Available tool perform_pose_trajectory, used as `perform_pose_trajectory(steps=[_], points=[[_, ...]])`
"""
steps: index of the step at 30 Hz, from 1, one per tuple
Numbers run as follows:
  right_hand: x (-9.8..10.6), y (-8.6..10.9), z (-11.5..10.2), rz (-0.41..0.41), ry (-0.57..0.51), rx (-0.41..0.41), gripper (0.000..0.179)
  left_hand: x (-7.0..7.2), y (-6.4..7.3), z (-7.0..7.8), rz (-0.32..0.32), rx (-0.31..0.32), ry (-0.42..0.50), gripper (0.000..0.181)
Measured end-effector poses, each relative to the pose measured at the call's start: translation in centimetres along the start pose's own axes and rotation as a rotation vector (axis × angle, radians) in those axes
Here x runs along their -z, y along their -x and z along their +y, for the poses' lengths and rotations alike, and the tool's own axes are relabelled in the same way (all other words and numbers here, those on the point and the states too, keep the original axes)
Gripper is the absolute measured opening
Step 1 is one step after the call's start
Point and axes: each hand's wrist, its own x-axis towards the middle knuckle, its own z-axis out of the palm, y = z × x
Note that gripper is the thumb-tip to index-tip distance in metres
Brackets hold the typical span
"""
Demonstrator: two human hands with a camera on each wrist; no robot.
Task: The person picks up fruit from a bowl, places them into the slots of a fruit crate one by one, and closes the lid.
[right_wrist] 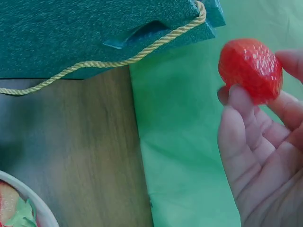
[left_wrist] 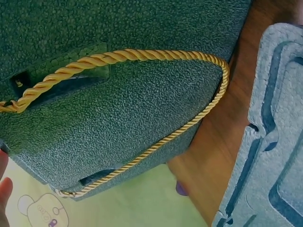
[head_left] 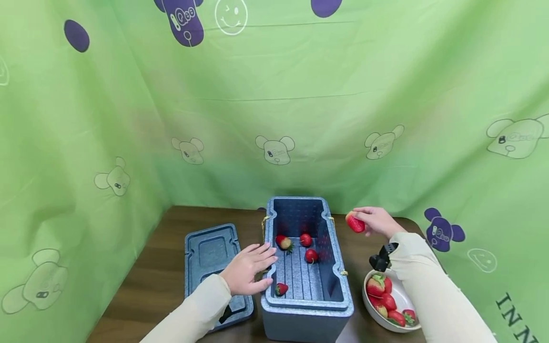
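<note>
My right hand (head_left: 377,221) pinches a red strawberry (head_left: 355,222) between thumb and fingers, in the air to the right of a blue-grey foam box (head_left: 306,309). The right wrist view shows the strawberry (right_wrist: 251,70) held at the fingertips. My left hand (head_left: 250,269) rests on the box's left rim, fingers straight. Inside the box lie several red fruits, among them a strawberry with green leaves (head_left: 284,242) and a small strawberry (head_left: 281,289) near the front. A white bowl (head_left: 370,305) at the right holds several more strawberries (head_left: 388,302), partly hidden by my right forearm.
The box's foam lid (head_left: 212,250) lies on the brown wooden table (head_left: 141,286) at the left, partly under my left arm. Yellow twisted rope (left_wrist: 163,55) runs along the box's side. A green printed cloth (head_left: 274,95) hangs behind the table.
</note>
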Motion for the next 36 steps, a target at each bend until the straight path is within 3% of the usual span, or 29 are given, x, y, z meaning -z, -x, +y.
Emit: perform_pose_trajectory(steps=[7, 14, 21, 30, 36], points=[[-0.5, -1.3, -1.1, -0.054, 0.004, 0.021, 0.053, 0.3, 0.0, 0.2, -0.08, 0.015, -0.032, 0.055], [-2.1, -2.8, -4.8, -0.082, 0.006, 0.056, 0.05, 1.3, -0.3, -0.1, -0.15, 0.016, -0.067, 0.053], [-4.2, -3.5, -7.0, -0.121, 0.016, 0.069, 0.045, 0.9, -0.2, 0.2, -0.146, 0.025, -0.036, 0.054], [-7.6, -4.6, -8.8, -0.137, 0.051, 0.091, 0.042, 0.4, 0.2, 0.3, -0.095, 0.02, -0.02, 0.056], [-9.5, -5.3, -9.2, -0.146, 0.046, 0.098, 0.047, 0.4, 0.0, 0.4, -0.096, 0.061, 0.01, 0.051]])
